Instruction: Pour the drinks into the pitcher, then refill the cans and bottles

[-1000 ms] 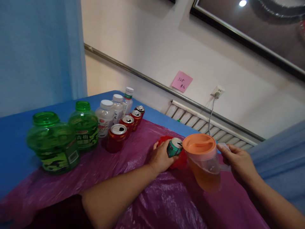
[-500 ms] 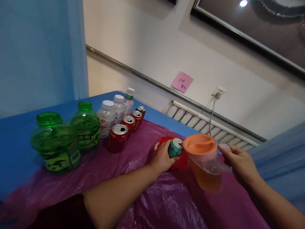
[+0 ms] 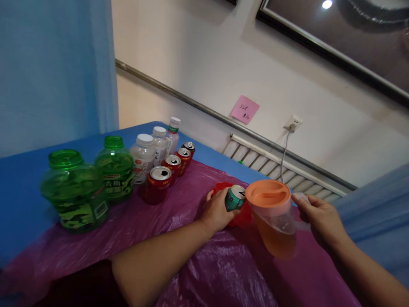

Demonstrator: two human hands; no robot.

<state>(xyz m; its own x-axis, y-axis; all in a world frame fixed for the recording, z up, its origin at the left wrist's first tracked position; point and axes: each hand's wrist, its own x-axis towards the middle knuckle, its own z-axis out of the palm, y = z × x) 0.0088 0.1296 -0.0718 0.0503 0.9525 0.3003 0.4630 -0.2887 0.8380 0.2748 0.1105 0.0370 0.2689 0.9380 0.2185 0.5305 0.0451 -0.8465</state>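
Wrapped around a green drink can [image 3: 235, 198], my left hand [image 3: 218, 209] holds it slightly tilted over a red dish [image 3: 242, 216]. The can's top shows a dark opening. By its handle, my right hand [image 3: 321, 213] grips a clear pitcher [image 3: 277, 226] with an orange lid. Amber liquid fills part of the tilted pitcher, its surface slanting. The lid's edge is right beside the can's top; I cannot tell whether they touch or whether liquid flows between them. Most of the dish is hidden behind my left hand and the can.
Red cans [image 3: 159, 184] stand in a row on the left, beside white-capped clear bottles [image 3: 142, 157]. Two big green jars [image 3: 76, 194] are nearer. A purple plastic sheet [image 3: 204, 264] covers part of the blue table [image 3: 19, 170]. A radiator [image 3: 255, 155] is behind.
Almost nothing differs. Both hands, the green can and the tilted pitcher keep nearly the same place.
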